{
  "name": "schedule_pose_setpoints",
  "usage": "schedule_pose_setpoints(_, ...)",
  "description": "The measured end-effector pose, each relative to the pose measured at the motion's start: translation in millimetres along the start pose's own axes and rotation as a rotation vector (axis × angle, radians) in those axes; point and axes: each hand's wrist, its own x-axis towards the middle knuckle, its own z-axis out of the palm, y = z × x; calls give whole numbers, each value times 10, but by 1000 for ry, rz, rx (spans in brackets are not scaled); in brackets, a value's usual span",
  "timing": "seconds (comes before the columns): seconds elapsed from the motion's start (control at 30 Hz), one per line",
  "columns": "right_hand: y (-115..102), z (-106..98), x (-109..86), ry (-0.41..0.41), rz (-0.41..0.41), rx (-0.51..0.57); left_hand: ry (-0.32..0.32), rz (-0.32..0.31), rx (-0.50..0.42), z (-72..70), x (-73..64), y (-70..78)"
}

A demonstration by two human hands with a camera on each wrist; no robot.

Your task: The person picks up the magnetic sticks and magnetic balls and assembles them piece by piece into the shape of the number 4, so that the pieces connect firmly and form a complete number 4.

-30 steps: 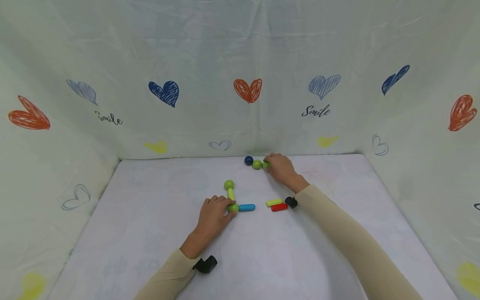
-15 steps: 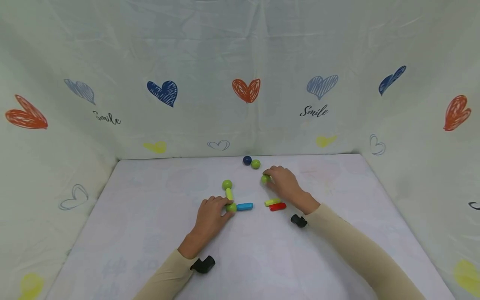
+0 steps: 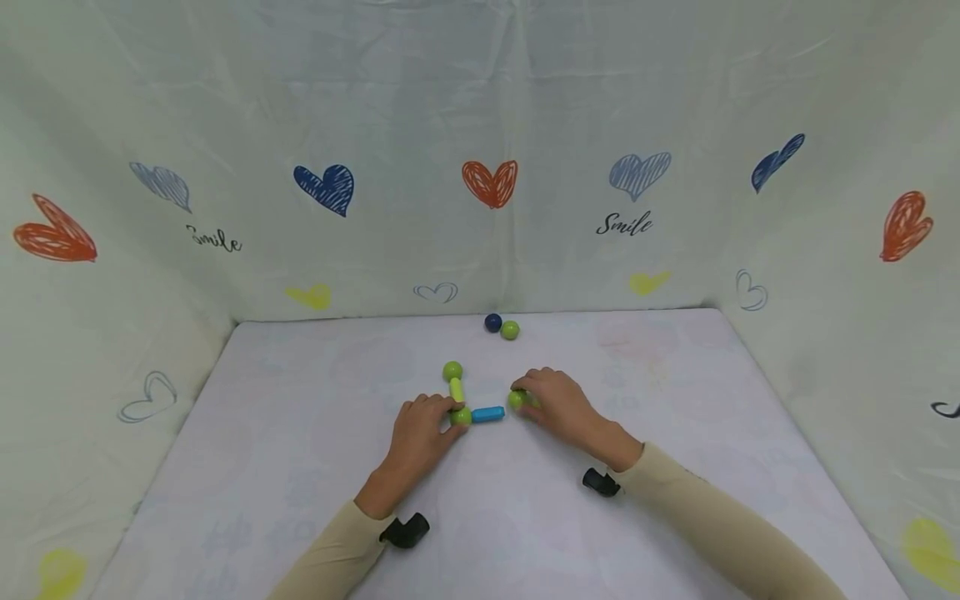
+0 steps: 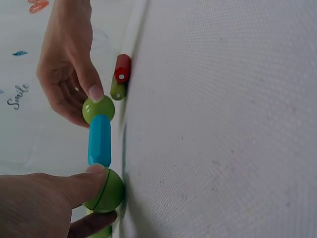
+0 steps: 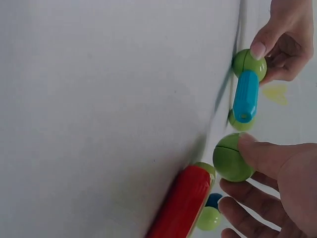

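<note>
Has carried a loose green ball (image 3: 517,399) down and slightly left since a second ago, from near the far edge of the white table (image 3: 510,533) to the centre of the frame, using the right hand (image 3: 561,408). Pinches it between thumb and fingertip, with the lower fingers spread apart in the right wrist view. Now just beside the free end of a blue stick (image 3: 488,414), with a narrow gap in that view.

Has kept the left hand (image 3: 420,429) left of and below centre, pinching a corner green ball (image 3: 461,416) between thumb and finger. Has the blue stick running right from there, and a lime stick (image 3: 456,390) running up to a top green ball (image 3: 452,371).

Shows a dark blue ball (image 3: 492,322) beside a spare green ball (image 3: 510,330) at upper centre. Also shows, upper left of centre in the left wrist view, a red stick (image 4: 123,66) alongside a second lime stick (image 4: 118,91).
</note>
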Motion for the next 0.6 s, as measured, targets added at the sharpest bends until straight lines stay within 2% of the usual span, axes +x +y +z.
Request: schedule_pose_setpoints(0.6,-79,119,-80,33,-36,47,-5,-1,8,9,4,-5)
